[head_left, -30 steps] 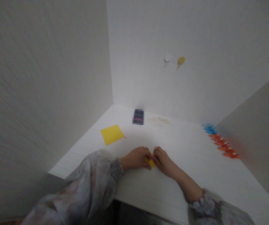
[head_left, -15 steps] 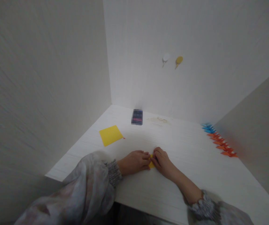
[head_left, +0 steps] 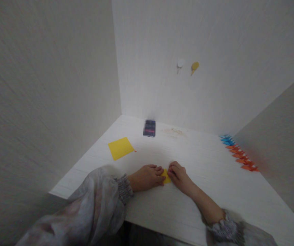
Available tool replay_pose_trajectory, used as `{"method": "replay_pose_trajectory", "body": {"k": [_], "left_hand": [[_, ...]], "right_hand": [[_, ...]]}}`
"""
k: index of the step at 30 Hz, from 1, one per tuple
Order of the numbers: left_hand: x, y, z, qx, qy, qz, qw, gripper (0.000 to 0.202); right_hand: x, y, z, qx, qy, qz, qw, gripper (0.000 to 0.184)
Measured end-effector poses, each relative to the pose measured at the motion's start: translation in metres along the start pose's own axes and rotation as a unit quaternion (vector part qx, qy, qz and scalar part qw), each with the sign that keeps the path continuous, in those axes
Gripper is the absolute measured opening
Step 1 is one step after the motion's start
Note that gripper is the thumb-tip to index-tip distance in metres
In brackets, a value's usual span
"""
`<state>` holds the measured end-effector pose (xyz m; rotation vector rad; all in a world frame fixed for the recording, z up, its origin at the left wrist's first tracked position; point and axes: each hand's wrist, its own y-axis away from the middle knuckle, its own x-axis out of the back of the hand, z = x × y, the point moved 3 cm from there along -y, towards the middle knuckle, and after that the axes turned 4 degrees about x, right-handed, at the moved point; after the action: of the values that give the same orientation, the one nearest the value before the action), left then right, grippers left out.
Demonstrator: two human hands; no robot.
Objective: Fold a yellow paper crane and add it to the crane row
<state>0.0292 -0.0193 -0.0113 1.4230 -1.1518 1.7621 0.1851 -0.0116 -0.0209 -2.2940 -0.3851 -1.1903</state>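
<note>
A small folded piece of yellow origami paper [head_left: 166,177] lies on the white table, between my two hands. Stretched out over its left side, the fingers of my left hand [head_left: 148,177] lie flat, slightly apart, and press it to the tabletop. My right hand [head_left: 179,177] is closed, thumb and fingers pinched at the paper's right edge. The fingers hide both ends of the paper, so its exact fold cannot be made out.
A yellow paper sheet [head_left: 121,148] lies at the left, beside a tiny red scrap [head_left: 135,151]. A dark pixelated object [head_left: 150,128] is near the back wall. Blue paper figures [head_left: 227,139] and orange ones [head_left: 242,158] line the right wall. White [head_left: 180,63] and yellow hooks [head_left: 195,66] hang behind.
My right hand has shifted slightly to the right, and more of the folded yellow paper shows between the hands. My left hand has stayed almost in place.
</note>
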Motion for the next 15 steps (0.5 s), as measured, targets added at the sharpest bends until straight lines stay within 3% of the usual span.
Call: {"method": "replay_pose_trajectory", "body": {"k": [5, 15], "left_hand": [[-0.0012, 0.0005, -0.0007, 0.008, 0.01, 0.003, 1.0, 0.029], [0.0005, -0.0018, 0.0003, 0.001, -0.002, 0.007, 1.0, 0.027]], "right_hand": [[0.0053, -0.0005, -0.0005, 0.021, -0.053, 0.008, 0.998, 0.01], [0.0018, -0.0018, -0.0012, -0.017, -0.013, 0.0, 1.0, 0.007]]}}
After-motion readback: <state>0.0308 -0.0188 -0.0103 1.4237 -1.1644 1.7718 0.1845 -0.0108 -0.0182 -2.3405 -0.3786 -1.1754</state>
